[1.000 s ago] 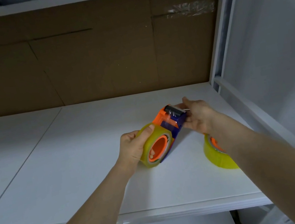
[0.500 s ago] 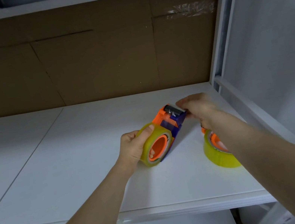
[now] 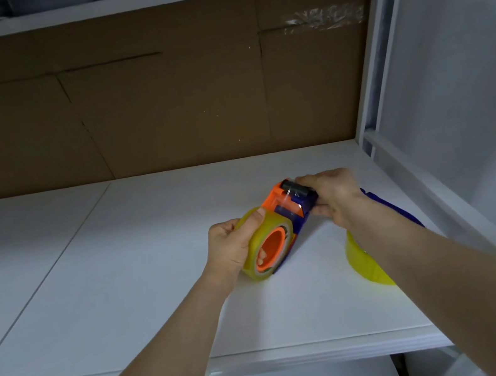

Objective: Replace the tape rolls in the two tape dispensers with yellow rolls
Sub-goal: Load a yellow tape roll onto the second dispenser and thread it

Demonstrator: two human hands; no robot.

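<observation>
- Your left hand (image 3: 234, 250) is gripping the yellow roll (image 3: 274, 221), thumb lying over its top and fingers curled round its far side.
- Your right hand (image 3: 336, 197) is pinching the front end of the tape dispenser (image 3: 277, 201), right by the black roller (image 3: 298, 188). Both hands are clamped on the one assembly and neither is free.
- The step in hand appears to be threading the tape end through the front. Be steadying the roll with the left hand so it is not spinning freely while the right is drawing the end forward.
- Be feeding the end flat and square under the roller. I would judge a twisted or folded end likely to stick to itself.
- Be minding your fingertips near the cutter. Its teeth are too small to make out here.
- The dispenser is orange and blue, tilted, and held just above the white shelf (image 3: 123, 276). The roll is sitting on its orange hub (image 3: 270, 247), translucent and glossy.
- A second yellow roll (image 3: 364, 263) is standing on the shelf beneath your right forearm, partly hidden. A blue piece (image 3: 391, 207) is showing behind that forearm and may belong to the other dispenser. I cannot tell.
- Brown cardboard (image 3: 159, 104) is backing the shelf.
</observation>
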